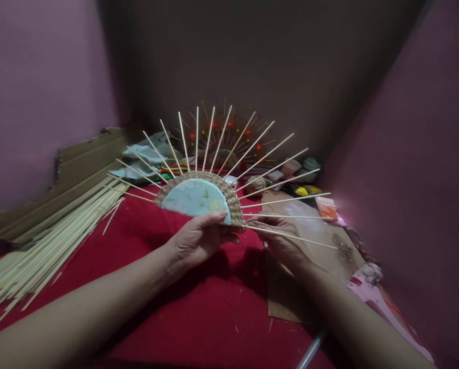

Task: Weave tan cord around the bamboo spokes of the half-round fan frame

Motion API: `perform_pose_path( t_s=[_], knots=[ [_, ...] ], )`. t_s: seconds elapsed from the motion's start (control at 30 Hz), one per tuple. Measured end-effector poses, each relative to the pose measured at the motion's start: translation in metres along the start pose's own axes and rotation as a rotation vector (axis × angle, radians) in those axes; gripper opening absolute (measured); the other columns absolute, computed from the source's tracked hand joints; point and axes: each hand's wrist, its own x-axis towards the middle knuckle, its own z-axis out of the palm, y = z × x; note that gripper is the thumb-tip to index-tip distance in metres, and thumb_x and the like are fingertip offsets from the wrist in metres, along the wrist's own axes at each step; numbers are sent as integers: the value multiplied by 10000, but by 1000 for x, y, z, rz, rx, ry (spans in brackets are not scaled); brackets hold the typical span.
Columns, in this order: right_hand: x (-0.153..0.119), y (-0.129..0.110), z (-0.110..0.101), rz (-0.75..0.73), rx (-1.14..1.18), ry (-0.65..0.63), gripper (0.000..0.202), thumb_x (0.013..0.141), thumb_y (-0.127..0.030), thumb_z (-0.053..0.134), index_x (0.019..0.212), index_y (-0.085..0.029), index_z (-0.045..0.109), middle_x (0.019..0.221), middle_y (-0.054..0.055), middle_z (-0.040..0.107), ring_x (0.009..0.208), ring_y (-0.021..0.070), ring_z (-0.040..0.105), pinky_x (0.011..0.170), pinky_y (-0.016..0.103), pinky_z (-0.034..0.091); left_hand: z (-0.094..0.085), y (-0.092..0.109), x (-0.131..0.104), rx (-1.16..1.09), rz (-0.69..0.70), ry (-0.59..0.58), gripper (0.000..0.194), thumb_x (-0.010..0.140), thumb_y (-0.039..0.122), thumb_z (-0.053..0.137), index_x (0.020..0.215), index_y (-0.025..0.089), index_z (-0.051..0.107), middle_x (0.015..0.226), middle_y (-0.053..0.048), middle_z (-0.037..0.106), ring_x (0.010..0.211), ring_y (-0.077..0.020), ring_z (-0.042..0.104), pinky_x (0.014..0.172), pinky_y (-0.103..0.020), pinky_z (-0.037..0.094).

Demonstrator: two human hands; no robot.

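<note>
A half-round woven piece with a pale blue patterned fabric centre [189, 197] and a braided straw rim [235, 205] is held up over the red cloth. Thin wooden sticks [224, 138] fan out from the rim like rays. My left hand [204, 238] grips the lower right edge of the piece, thumb on the fabric. Close by on the right, my right hand [279, 238] has its fingers closed at the base of the lowest sticks [291, 237], where they meet the rim. Some of its fingertips are hidden behind the sticks.
Many loose pale sticks [60, 246] lie in a bundle at the left, beside cardboard [87, 159]. Under my right arm is a cardboard sheet [287, 297]. Behind stand a twine ball [254, 184] and a decorated ray-shaped piece [248, 130]. Red cloth [199, 323] covers the work surface.
</note>
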Motion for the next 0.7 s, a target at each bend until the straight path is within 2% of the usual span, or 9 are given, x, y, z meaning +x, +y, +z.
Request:
perform_pose_path(
  t_s=[0.2, 0.4, 0.57, 0.7],
  knots=[
    [0, -8, 7, -65, -79, 46, 174, 630, -335, 746, 674, -190, 661, 672, -20, 620, 634, 106, 544, 619, 237, 423, 0, -2, -1, -37, -67, -44, 139, 752, 121, 538, 789, 73, 663, 820, -141, 705, 780, -263, 663, 687, -365, 500],
    [-2, -13, 13, -79, -200, 98, 194, 647, -369, 724, 635, -188, 655, 641, -23, 602, 607, 103, 525, 587, 239, 417, 2, -3, -2, -49, -44, -84, 159, 730, 88, 524, 740, 69, 682, 799, -134, 713, 808, -261, 665, 775, -397, 495],
    [-2, -10, 10, -139, -178, 79, 152, 654, -337, 726, 671, -194, 677, 679, -14, 634, 640, 107, 552, 605, 240, 422, 0, -2, 0, -39, -109, -61, 196, 763, 115, 504, 804, 48, 683, 857, -171, 707, 836, -296, 661, 744, -419, 500],
    [-1, -9, 7, -157, -218, 101, 134, 661, -321, 719, 669, -195, 675, 666, -15, 648, 641, 112, 569, 617, 244, 432, -4, -3, 0, -9, -136, -114, 206, 787, 145, 511, 822, 46, 688, 879, -187, 704, 853, -307, 662, 718, -385, 505]
  ],
)
